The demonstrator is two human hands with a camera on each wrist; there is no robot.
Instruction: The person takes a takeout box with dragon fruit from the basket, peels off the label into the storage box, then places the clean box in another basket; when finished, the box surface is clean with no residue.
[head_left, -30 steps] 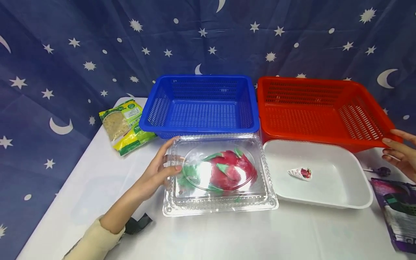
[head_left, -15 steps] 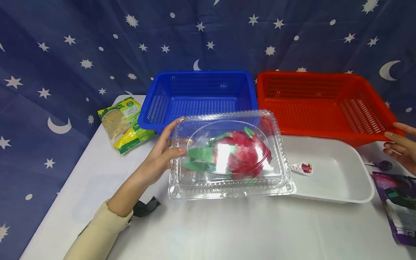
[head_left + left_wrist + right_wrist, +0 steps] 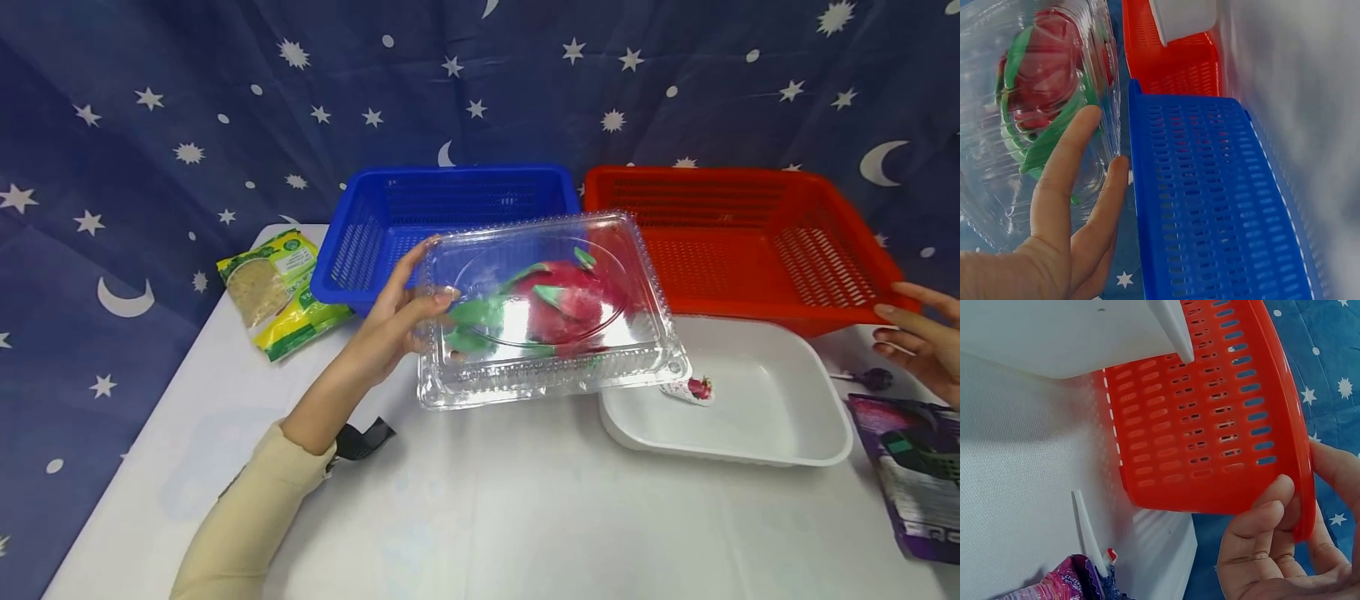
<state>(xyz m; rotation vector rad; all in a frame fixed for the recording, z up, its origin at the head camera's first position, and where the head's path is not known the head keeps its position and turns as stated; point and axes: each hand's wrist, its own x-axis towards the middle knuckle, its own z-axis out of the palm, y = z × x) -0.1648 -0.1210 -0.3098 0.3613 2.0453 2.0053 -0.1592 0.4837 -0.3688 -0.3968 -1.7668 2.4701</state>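
Observation:
A clear plastic clamshell box (image 3: 555,390) is raised over the table, tilted, its far edge overlapping the blue and red baskets in the head view. Through its lid shows a red dragon fruit (image 3: 573,304) with green scales. My left hand (image 3: 386,329) holds the box by its left end, thumb on top. In the left wrist view, fingers (image 3: 1054,194) of that hand lie along the clear plastic. At the far right, my right hand (image 3: 926,342) grips the corner rim of the red basket (image 3: 705,304); the right wrist view shows fingertips (image 3: 1266,515) on the rim.
A blue basket (image 3: 322,279) stands left of the red one. In front is a white tub (image 3: 750,433) with a small fruit-printed piece (image 3: 693,390) inside. A yellow-green bag (image 3: 281,292) lies left; a purple lollipop (image 3: 876,379) and purple pouch (image 3: 911,475) lie right.
My left hand has lifted the clamshell box up, away from me and slightly rightward, tilting it. My right hand stays on the red basket's rim.

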